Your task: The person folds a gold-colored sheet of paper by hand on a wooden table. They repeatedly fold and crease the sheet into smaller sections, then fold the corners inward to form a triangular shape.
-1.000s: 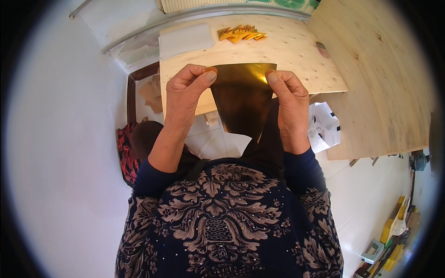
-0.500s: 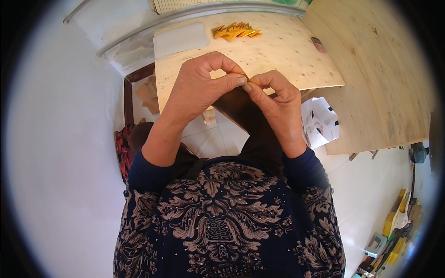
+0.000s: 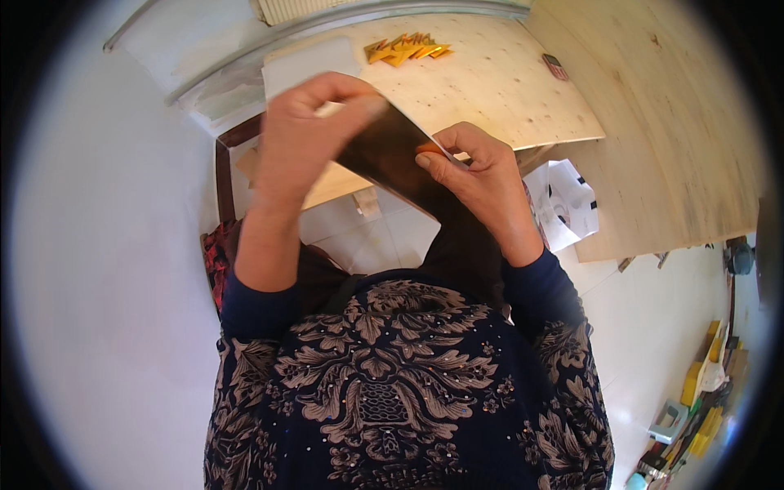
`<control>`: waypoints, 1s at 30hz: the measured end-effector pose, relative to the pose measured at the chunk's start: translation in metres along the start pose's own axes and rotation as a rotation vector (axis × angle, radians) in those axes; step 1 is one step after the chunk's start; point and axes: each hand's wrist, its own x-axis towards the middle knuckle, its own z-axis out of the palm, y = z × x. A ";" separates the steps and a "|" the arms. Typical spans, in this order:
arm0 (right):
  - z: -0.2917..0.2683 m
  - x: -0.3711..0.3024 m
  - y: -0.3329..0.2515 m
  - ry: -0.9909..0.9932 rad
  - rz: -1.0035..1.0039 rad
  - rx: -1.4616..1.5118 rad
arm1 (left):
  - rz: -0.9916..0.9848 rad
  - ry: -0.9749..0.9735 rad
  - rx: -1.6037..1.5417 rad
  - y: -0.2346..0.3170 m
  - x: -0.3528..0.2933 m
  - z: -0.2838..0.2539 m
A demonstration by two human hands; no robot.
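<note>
A dark brown, shiny sheet (image 3: 400, 159) with straight edges slants between my hands, above my lap. My left hand (image 3: 306, 139), smeared by motion, has thumb and fingers together at the sheet's upper left corner. My right hand (image 3: 486, 175) pinches the sheet's upper edge between thumb and forefinger. A small orange piece (image 3: 428, 149) shows at my right thumb; whether it belongs to the sheet, I cannot tell. Beyond, several folded gold pieces (image 3: 406, 51) lie in an overlapping group on the wooden table (image 3: 490, 90).
Pale paper (image 3: 310, 59) lies at the table's far left, and a reddish mobile phone (image 3: 555, 67) near its right edge. A white open bag (image 3: 562, 204) stands right of my right hand, beside a large wooden board (image 3: 653, 163). Yellow and grey items (image 3: 694, 400) lie at the lower right.
My hands, pinched together half a second ago, have drawn apart. My left hand moved left and slightly up, and more of the dark sheet shows between them. The view shifted slightly.
</note>
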 end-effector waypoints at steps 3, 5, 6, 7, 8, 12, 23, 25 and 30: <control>-0.015 -0.003 0.010 -0.061 0.045 -0.009 | -0.011 0.153 -0.176 -0.008 0.001 -0.026; -0.025 -0.007 0.013 -0.055 0.103 0.034 | 0.009 0.238 -0.295 -0.016 0.002 -0.045; -0.029 -0.009 0.013 -0.042 0.146 0.055 | 0.017 0.276 -0.342 -0.021 0.003 -0.053; -0.033 -0.010 0.013 -0.029 0.201 0.082 | 0.002 0.341 -0.377 -0.026 0.003 -0.060; -0.035 -0.011 0.013 0.000 0.228 0.162 | 0.014 0.322 -0.432 -0.032 0.002 -0.064; -0.033 -0.010 0.014 0.099 0.248 0.512 | -0.019 0.314 -0.558 -0.049 -0.003 -0.074; -0.016 -0.007 0.020 0.309 0.130 0.668 | -0.083 0.266 -0.639 -0.080 -0.006 -0.086; -0.014 -0.006 0.019 0.320 0.117 0.686 | -0.091 0.272 -0.628 -0.087 -0.005 -0.089; -0.011 -0.005 0.017 0.312 0.140 0.650 | -0.106 0.334 -0.599 -0.088 -0.009 -0.087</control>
